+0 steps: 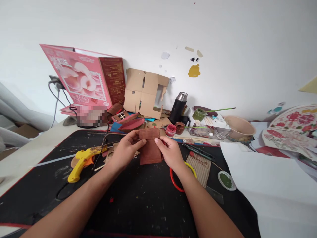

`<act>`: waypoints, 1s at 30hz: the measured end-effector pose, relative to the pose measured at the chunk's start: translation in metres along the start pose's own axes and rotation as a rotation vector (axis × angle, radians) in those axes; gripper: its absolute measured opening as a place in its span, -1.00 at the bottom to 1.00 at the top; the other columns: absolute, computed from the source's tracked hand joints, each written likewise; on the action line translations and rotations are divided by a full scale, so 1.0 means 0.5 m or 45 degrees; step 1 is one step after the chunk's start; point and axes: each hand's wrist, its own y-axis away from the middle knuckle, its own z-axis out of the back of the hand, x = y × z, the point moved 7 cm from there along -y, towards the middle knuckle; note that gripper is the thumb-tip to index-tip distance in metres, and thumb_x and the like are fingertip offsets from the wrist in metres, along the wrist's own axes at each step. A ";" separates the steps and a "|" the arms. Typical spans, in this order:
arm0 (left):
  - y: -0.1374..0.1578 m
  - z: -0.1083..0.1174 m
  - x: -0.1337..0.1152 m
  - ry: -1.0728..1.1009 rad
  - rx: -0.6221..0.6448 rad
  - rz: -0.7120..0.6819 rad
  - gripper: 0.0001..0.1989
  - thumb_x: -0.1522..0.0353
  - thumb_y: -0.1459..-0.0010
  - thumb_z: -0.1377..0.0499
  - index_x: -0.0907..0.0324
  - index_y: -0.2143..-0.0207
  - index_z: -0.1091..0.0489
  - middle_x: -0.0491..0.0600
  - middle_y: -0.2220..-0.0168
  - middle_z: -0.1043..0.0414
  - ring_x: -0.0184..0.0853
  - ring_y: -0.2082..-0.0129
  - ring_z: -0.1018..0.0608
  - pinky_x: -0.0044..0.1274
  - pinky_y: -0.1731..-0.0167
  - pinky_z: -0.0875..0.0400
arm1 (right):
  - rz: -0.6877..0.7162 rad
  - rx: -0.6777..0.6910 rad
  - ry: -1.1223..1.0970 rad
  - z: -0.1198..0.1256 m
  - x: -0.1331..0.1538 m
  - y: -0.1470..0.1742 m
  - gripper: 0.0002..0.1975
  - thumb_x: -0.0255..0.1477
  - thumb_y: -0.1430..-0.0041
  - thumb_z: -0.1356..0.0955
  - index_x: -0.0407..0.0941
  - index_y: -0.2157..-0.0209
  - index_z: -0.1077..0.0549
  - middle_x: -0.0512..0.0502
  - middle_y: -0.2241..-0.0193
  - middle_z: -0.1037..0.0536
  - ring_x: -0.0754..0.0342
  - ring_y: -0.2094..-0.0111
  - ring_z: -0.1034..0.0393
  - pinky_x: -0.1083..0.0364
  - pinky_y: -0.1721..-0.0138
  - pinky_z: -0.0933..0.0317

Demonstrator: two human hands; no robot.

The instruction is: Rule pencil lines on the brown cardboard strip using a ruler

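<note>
Both hands grip a reddish-brown painted cardboard piece [150,152] with a crosswise fold or strip near its top. My left hand [128,146] pinches its upper left edge between thumb and fingers. On the other side, my right hand [170,150] pinches the upper right edge, thumb on the front face. The fingers behind the cardboard are partly hidden. A yellow glue gun [83,162] lies left of my left hand. Scissors with red and yellow handles [174,183] lie partly beneath my right wrist, beside a piece of corrugated cardboard [201,168].
A black mat [138,205] covers the table. Behind it stand a pink box [84,79], a cut cardboard sheet [148,89], a black thermos [178,107] and open paint jars [171,129]. To the right are a lid with green paint [226,180], white paper [272,178] and a bowl [239,127].
</note>
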 end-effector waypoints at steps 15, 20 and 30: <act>0.000 0.012 -0.012 0.078 -0.066 0.052 -0.38 -0.03 -0.05 -0.52 0.15 -0.02 -0.59 0.11 0.00 -0.69 -0.13 0.18 -0.71 -0.46 0.32 -0.57 | -0.151 0.127 -0.134 -0.021 -0.017 0.002 -0.58 0.02 -0.29 -0.44 -0.07 0.30 -0.51 0.07 0.66 -0.50 0.11 0.68 -0.44 0.21 0.66 -0.18; -0.002 -0.001 -0.007 0.040 0.043 0.074 -0.29 0.07 0.08 -0.61 0.17 -0.07 -0.56 0.15 0.01 -0.71 -0.02 0.07 -0.73 -0.34 0.12 -0.64 | -0.145 0.107 -0.118 -0.016 -0.012 0.003 -0.61 -0.01 -0.31 -0.42 -0.07 0.29 -0.53 0.08 0.66 -0.49 0.10 0.67 -0.46 0.21 0.66 -0.18; -0.004 0.001 -0.008 -0.025 0.013 0.005 -0.32 0.09 0.10 -0.61 0.10 -0.05 -0.55 0.08 -0.03 -0.70 -0.03 -0.04 -0.69 -0.23 -0.15 -0.58 | -0.139 0.098 -0.069 -0.017 -0.012 0.004 -0.63 -0.04 -0.29 -0.43 -0.08 0.29 -0.53 0.11 0.64 -0.46 0.10 0.67 -0.49 0.22 0.67 -0.17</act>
